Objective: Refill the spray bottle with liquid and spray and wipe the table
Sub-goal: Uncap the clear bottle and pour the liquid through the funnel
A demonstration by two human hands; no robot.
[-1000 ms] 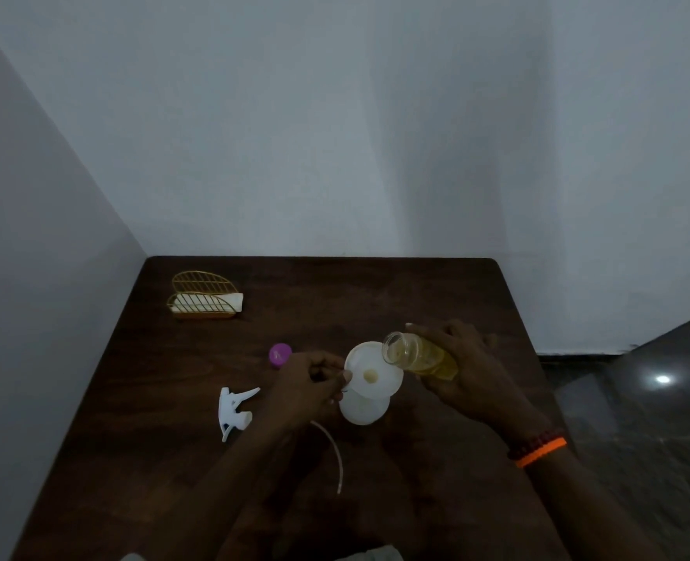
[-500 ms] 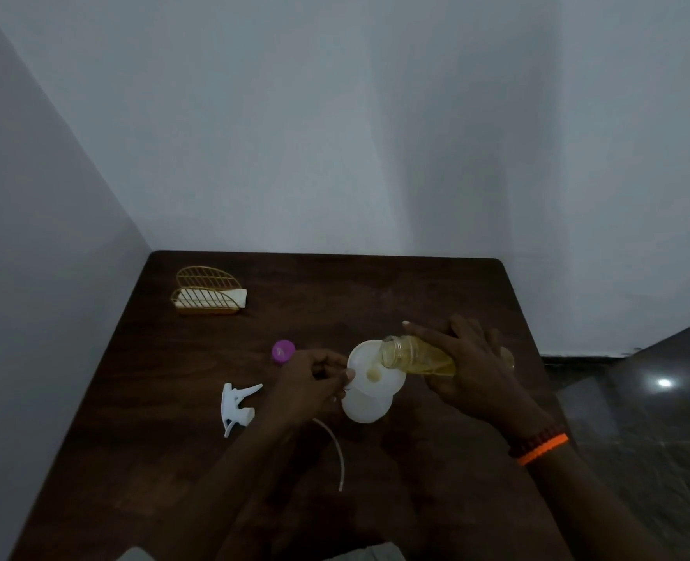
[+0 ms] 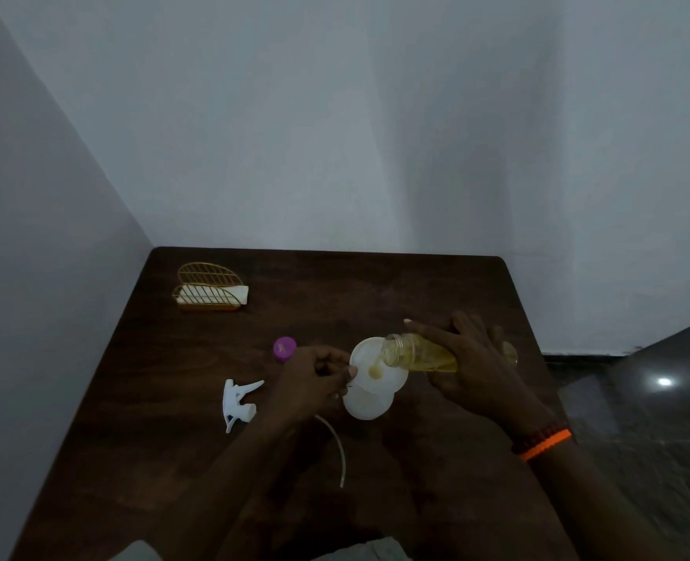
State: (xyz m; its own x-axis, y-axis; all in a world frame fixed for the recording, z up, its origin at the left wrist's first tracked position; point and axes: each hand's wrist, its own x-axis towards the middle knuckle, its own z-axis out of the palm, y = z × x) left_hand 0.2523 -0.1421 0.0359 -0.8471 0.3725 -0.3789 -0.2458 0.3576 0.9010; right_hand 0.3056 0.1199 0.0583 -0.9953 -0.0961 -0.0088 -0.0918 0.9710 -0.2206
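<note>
Refill under way | right hand (image 3: pixel 472 366) gripping tilted refill bottle (image 3: pixel 420 352), pouring into funnel (image 3: pixel 375 368) pinched by left hand (image 3: pixel 315 378) | sprayer head (image 3: pixel 238 402) off, near tabletop's left edge | spraying, wiping left

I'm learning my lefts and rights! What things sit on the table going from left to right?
Gold wire napkin holder → white plastic spray trigger → purple round cap → white funnel → clear bottle of yellow liquid.
</note>
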